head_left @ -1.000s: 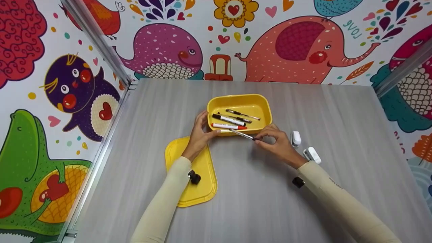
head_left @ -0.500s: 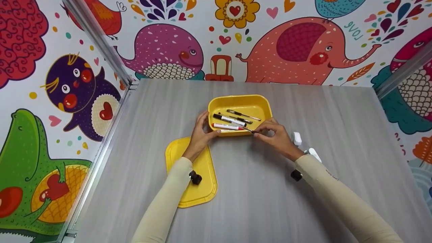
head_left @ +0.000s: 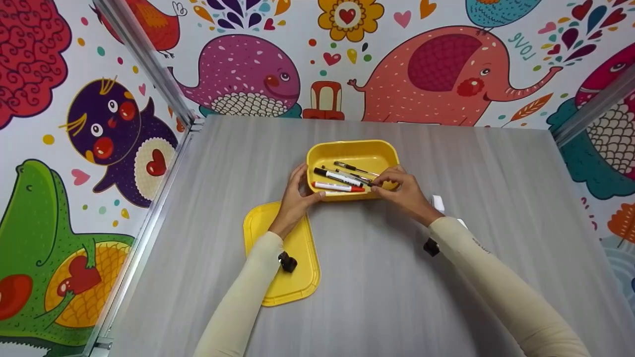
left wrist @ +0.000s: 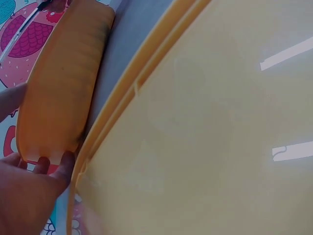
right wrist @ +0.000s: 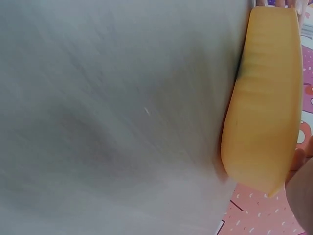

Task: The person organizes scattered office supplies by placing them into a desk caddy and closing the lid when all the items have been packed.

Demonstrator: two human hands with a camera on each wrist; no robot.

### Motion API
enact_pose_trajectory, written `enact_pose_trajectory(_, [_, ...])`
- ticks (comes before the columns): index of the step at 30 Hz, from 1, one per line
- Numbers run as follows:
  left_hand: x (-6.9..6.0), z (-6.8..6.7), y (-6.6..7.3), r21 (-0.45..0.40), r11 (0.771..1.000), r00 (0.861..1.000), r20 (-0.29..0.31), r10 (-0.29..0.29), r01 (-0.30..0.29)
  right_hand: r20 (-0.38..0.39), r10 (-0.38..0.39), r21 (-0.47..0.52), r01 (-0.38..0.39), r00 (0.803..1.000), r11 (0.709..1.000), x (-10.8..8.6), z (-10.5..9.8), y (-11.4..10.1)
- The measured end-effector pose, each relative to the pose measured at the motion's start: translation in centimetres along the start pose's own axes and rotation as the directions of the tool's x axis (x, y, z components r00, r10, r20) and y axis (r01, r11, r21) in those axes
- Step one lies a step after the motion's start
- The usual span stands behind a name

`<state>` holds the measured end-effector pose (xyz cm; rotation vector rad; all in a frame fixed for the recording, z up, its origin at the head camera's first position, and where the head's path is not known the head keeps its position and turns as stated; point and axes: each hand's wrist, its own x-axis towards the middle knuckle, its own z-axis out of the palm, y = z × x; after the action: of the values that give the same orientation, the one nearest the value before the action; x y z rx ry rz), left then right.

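The yellow box [head_left: 353, 147] holds a black-capped white marker [head_left: 337, 176], a red-capped white marker [head_left: 337, 187] and a black-gripped clear pen [head_left: 347, 166]. My left hand [head_left: 295, 198] grips its left end, thumb on the near wall and fingers round the side; the left wrist view shows these fingers [left wrist: 64, 169] against the wall. Over the box's right part, my right hand [head_left: 399, 191] pinches a slim pen, seen as a silvery shaft [left wrist: 19, 33] above the rim in the left wrist view. The right wrist view shows only part of that hand [right wrist: 301, 188] beside the box.
A yellow lid [head_left: 292, 258] lies on the grey table [head_left: 377, 277], partly under my left forearm. Two white items [head_left: 437, 203] stand right of the box, partly hidden by my right arm. Printed walls [head_left: 426, 74] and metal posts border the table.
My right hand has moved left and away from me, carrying the pen from the box's near edge to over its inside. The left hand keeps its hold on the box.
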<state>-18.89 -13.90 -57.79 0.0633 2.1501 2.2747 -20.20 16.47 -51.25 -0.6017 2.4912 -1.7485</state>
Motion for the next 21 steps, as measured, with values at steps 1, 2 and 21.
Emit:
enact_pose_trajectory(1, [0.0,0.0,0.0,-0.003,1.000,1.000,0.002,-0.001,0.001,0.003,0.000,0.013,0.000,1.000,1.000,0.2,0.0,0.0])
enact_pose_trajectory(2, [0.0,0.0,0.0,-0.009,1.000,1.000,0.005,-0.001,0.001,0.007,-0.001,0.024,0.001,1.000,1.000,0.4,0.0,0.0])
enact_pose_trajectory(21, [0.0,-0.1,0.1,0.019,1.000,1.000,0.001,0.016,-0.016,0.044,-0.033,0.005,0.033,0.998,0.999,4.0,0.6,2.2])
